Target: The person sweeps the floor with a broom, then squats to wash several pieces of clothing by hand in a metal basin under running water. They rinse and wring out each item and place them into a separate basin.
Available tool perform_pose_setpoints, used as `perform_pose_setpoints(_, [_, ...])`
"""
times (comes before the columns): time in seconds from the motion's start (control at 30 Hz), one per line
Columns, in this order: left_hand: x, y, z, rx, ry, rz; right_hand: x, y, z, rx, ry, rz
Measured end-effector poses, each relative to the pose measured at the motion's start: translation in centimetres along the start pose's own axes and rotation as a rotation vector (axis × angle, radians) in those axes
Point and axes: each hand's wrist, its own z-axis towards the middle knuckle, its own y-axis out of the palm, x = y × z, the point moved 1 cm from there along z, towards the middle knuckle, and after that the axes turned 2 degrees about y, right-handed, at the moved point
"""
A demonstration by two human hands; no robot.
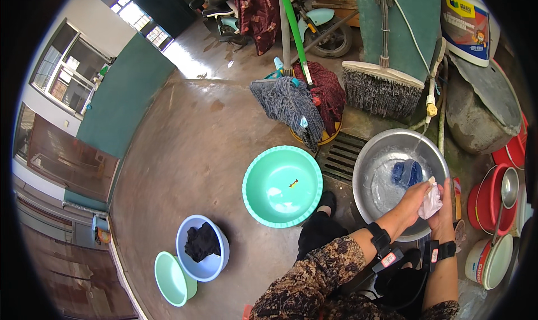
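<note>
A small whitish cloth [430, 205] is bunched up between both of my hands, above the near right part of a metal basin [365, 202]. The fingers of my left hand [414, 199] pinch it from the left. My right hand [440, 219] cups it from the other side. Below and beyond them, a wet blue cloth [407, 173] lies in shallow water at the bottom of the basin. A thin stream of water [420, 140] runs into the basin from a tap with a yellow fitting [431, 109].
Left of the basin are a floor drain grate [345, 156] and a large turquoise plastic basin [256, 206]. Farther left, a blue basin [180, 252] holds dark cloth [202, 242]. Mops [290, 103] and a broom [382, 84] stand behind. Red buckets [483, 206] and a ladle [509, 187] crowd the right.
</note>
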Motion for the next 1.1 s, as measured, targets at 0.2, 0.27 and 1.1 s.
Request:
perform_pose_setpoints(0.2, [0.1,0.7,0.5,-0.034,0.015,-0.130,-1.3,0.6,0.0,0.088,-0.094,-0.261])
perform_pose_setpoints(0.27, [0.1,1.0,0.6,-0.080,0.041,-0.220,-0.8,1.4,-0.3,-0.046,-0.038,-0.055])
perform_pose_setpoints(1.1, [0.7,1.1,-0.7,0.155,-0.046,-0.131,-0.3,8.6,-3.6,0.355,-0.542,-0.570])
